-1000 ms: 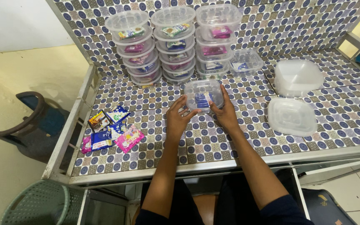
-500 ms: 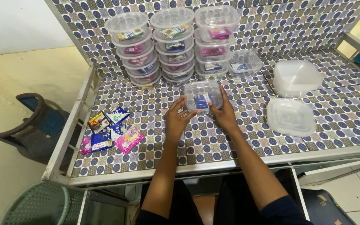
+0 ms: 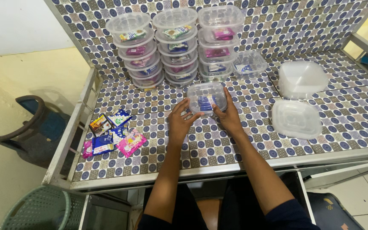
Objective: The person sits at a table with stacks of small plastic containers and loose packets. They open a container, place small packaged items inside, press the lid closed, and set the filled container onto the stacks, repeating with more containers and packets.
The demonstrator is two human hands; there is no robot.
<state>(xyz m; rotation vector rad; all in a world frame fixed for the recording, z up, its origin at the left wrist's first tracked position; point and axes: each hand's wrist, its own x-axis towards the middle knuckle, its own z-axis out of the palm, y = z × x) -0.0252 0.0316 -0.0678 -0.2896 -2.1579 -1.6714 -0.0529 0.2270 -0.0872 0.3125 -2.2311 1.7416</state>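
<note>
Left hand: our left hand [image 3: 179, 121] sits half open, fingers spread and curled against the left side of a clear lidded container [image 3: 207, 97].
Right hand: our right hand [image 3: 229, 115] cups the container's right side, thumb near the lid edge, fingers loosely bent.
Grip: we press the box between both palms; neither hand closes fully around it.
Container: small, clear plastic, lid on, a blue sachet [image 3: 205, 102] visible inside. It rests on the patterned tabletop [image 3: 243, 140], near the middle, just ahead of us.
Handling: we judge it light, thin-walled and somewhat flexible, smooth enough to slip. The firm corners and the lid rim look like the best places to hold.
Behind it: three stacks of filled containers [image 3: 177, 42] stand against the back, with one single filled box [image 3: 249, 64] beside them.
Right side: a stack of empty tubs [image 3: 302, 79] and a separate pile of lids [image 3: 296, 118] lie well apart from our hands.
Left side: loose coloured sachets [image 3: 111, 134] lie spread near the table's edge.
Floor: a green basket [image 3: 39, 211] stands below on the left.
</note>
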